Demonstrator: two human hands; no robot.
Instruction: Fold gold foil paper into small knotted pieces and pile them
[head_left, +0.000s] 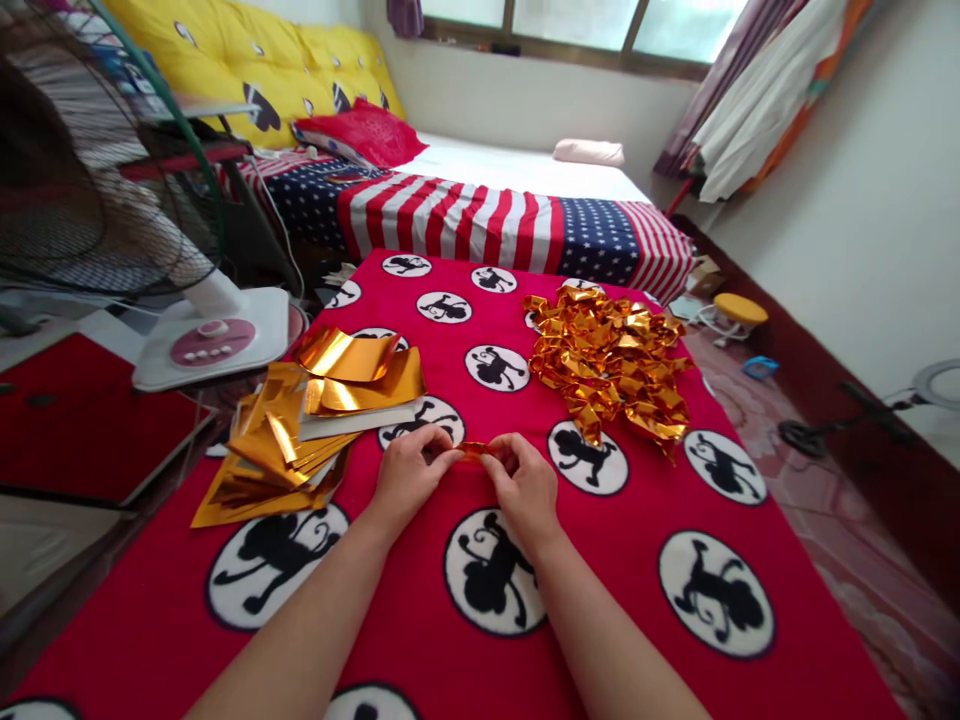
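Between my two hands is a small piece of shiny gold foil paper (472,450), partly hidden by my fingers. My left hand (415,468) pinches its left end between thumb and fingers. At the other end, my right hand (523,485) pinches it the same way. To the left lies a loose stack of flat gold foil sheets (281,440), some with their pale backs showing. A heap of folded, crumpled-looking gold foil pieces (611,355) sits to the far right of my hands.
A red cloth with monkey prints (615,600) covers the table. An electric fan (214,335) stands at the left edge. Beyond the table is a bed (487,215) with a star-and-stripe cover. A yellow stool (741,308) is on the floor to the right.
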